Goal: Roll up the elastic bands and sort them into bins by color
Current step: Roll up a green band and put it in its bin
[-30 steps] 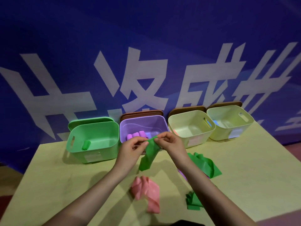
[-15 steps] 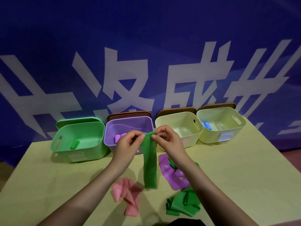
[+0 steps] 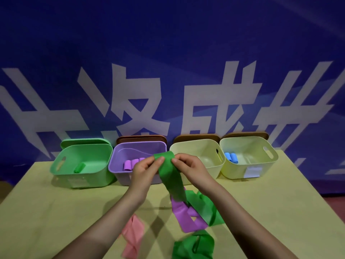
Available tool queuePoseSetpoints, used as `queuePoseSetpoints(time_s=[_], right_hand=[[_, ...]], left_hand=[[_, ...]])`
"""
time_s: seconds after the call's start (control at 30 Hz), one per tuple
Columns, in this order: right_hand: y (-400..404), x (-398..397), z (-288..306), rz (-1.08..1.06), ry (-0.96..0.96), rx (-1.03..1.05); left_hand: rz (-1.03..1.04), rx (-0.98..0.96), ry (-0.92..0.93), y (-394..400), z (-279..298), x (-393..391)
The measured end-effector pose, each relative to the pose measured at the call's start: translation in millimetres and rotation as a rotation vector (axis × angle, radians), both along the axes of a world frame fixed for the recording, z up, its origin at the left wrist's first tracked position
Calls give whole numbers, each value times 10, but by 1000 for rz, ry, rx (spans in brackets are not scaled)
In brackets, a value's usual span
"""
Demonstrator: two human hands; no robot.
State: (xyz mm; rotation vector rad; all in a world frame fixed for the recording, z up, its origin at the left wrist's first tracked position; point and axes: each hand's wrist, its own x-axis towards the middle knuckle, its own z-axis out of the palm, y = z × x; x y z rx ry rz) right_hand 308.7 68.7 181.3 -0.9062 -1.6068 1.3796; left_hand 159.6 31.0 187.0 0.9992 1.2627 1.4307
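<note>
Both forearms bare, reaching forward, converging at centre. Left hand (image 3: 144, 168) and right hand (image 3: 189, 168) raised, close together, fingers curled, thumbs and fingertips pinching.

Four bins (image 3: 194, 152) in a row at desk (image 3: 56, 212) rear | rolls (image 3: 130, 164) in second bin from left | loose bands (image 3: 188, 219) on desk before bins | banner (image 3: 168, 53) behind

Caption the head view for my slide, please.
Both hands pinch a green band before four bins.
</note>
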Motion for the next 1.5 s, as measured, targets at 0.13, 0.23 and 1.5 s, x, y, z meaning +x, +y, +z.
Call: queuePoseSetpoints(time_s=[0.13,0.23,1.5], right_hand=[[-22,61,-68,115,79,-178],[-80,84,-189,157,73,-305],[-228,892,-1122,-95,-67,-501]], left_hand=[[95,5,-59,73,60,163],[176,-17,-125,165,95,249],[300,-114,-314,586,-67,-250]])
